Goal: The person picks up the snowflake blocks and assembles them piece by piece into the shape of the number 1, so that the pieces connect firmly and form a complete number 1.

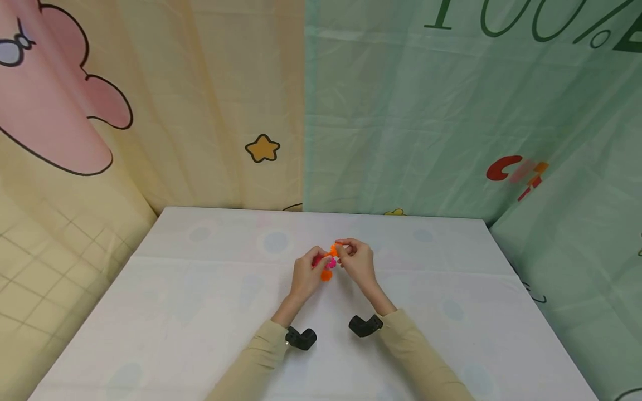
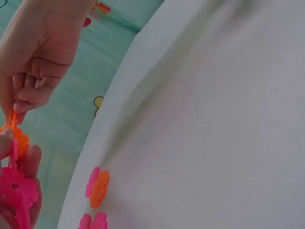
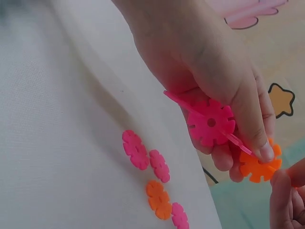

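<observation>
My left hand [image 1: 307,274] grips a joined chain of notched plastic discs. In the right wrist view, a pink disc [image 3: 211,122] lies against its palm, crossed by another pink disc [image 3: 177,99] seen edge-on. The left thumb [image 3: 262,143] presses on an orange disc [image 3: 257,167] at the chain's end. My right hand [image 1: 359,260] pinches a second orange disc [image 2: 14,119], edge-on against the first. Both hands are raised over the white table and meet at the orange pieces.
Loose discs lie on the white table [image 1: 200,312] below the hands: an orange one [image 3: 158,199] and several pink ones [image 3: 136,149]. Patterned curtains [image 1: 401,111] hang behind and beside the table. Each wrist wears a black camera [image 1: 301,338].
</observation>
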`<move>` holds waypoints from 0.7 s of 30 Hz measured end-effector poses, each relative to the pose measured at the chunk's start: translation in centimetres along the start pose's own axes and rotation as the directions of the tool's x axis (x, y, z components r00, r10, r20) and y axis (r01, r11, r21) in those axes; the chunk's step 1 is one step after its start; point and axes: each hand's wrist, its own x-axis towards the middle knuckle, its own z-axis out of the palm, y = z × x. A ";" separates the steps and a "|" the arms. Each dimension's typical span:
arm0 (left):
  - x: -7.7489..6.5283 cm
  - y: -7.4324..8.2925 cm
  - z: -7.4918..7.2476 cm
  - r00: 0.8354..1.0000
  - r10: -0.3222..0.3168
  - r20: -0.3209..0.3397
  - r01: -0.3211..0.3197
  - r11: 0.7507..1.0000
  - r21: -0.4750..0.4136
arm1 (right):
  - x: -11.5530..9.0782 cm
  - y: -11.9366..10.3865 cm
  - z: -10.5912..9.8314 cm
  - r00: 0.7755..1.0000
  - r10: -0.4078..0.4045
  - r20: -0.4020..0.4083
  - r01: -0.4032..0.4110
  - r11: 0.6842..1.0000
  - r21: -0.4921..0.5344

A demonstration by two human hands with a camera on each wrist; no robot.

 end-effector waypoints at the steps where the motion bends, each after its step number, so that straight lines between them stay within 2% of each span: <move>1: 0.0 0.0 0.0 1.000 0.003 -0.001 -0.003 1.000 -0.001 | 0.0 0.0 0.0 1.000 -0.004 0.001 0.004 1.000 0.001; 6: 0.1 0.1 -0.1 1.000 0.008 0.014 -0.008 1.000 -0.012 | 0.2 -0.1 -0.3 1.000 0.007 0.025 -0.007 1.000 0.020; 16: 0.2 0.4 -0.9 0.994 -0.055 0.095 0.057 0.998 -0.017 | 0.7 0.1 -0.9 0.990 0.059 0.125 -0.058 0.998 -0.015; 21: 0.2 0.3 -1.3 0.991 -0.071 0.110 0.071 0.997 0.007 | 1.0 0.2 -0.8 0.984 0.075 0.159 -0.070 0.997 -0.036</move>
